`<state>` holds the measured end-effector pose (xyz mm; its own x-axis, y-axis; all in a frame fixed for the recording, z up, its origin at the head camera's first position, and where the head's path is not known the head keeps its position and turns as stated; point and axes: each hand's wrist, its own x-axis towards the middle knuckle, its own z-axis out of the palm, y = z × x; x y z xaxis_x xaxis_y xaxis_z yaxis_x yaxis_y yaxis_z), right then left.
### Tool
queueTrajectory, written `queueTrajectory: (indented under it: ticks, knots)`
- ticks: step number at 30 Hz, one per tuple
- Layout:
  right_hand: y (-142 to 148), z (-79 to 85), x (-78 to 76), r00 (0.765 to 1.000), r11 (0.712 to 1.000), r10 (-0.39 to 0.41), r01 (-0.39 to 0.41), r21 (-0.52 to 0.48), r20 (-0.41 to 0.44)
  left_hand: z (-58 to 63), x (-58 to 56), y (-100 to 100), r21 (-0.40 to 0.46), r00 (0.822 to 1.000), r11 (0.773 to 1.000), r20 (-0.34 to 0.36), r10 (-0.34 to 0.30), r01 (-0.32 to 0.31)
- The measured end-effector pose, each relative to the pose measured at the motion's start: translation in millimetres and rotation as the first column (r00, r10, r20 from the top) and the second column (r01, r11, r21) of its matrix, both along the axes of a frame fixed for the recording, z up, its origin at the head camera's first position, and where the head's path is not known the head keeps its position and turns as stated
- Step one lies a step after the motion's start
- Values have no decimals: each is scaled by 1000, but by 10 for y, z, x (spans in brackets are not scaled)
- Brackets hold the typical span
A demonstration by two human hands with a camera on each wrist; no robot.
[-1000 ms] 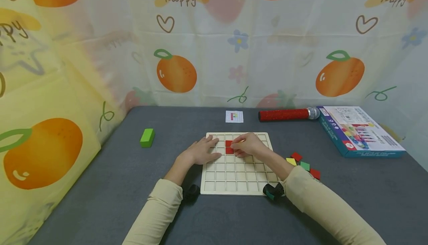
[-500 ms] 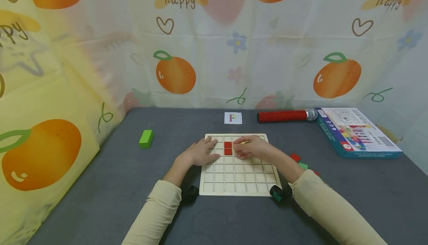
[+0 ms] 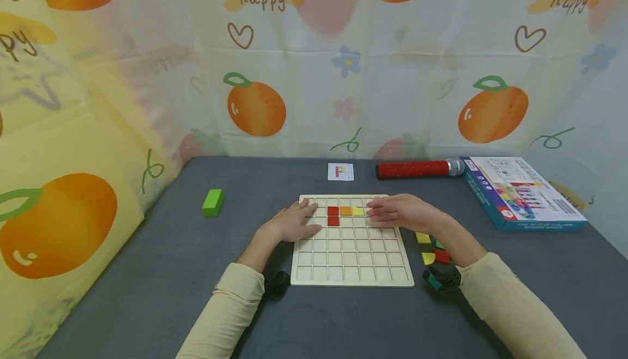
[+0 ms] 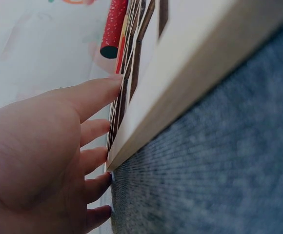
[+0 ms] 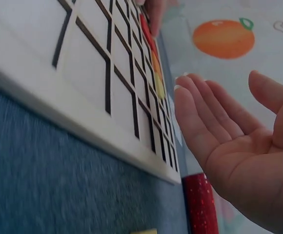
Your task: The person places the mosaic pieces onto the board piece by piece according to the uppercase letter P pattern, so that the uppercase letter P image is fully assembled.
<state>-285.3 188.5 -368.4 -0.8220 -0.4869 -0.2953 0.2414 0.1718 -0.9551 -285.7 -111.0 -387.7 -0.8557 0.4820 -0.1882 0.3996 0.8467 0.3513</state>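
Note:
A pale wooden grid board [image 3: 353,275] lies flat on the dark table. Two red tiles [image 3: 333,221] sit in it one above the other, with an orange tile [image 3: 345,211] and a yellow tile [image 3: 358,211] in line to the right of the upper one. At the board's left edge my left hand [image 3: 293,224] rests with fingers spread, fingertips on its rim in the left wrist view. My right hand [image 3: 404,211] hovers over the upper right part, fingers straight; the right wrist view shows its palm [image 5: 249,151] holding nothing.
Right of the board lie loose tiles: a yellow square [image 3: 423,238], a green piece [image 3: 440,244], a red one [image 3: 442,255] and a yellow round-edged one [image 3: 428,259]. Behind are a pattern card [image 3: 340,171], a red microphone [image 3: 417,169] and a box [image 3: 525,193]. A green block [image 3: 213,202] stands left.
My right hand has moved right from beside the red tiles and its fingers have straightened. The orange and yellow tiles now show fully in the grid. My left hand has stayed put.

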Motion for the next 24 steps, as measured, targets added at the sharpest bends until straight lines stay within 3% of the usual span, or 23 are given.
queueTrajectory:
  ticks: [9, 24]
  knots:
    - [302, 8, 34, 997, 997, -75, 75, 3, 4, -12, 1, -8, -5, 1000, 1000, -7, 6, -6]
    - [732, -75, 82, 992, 995, -99, 101, 24, -78, -16, 13, 1, -1, 1000, 1000, -6, 7, -7]
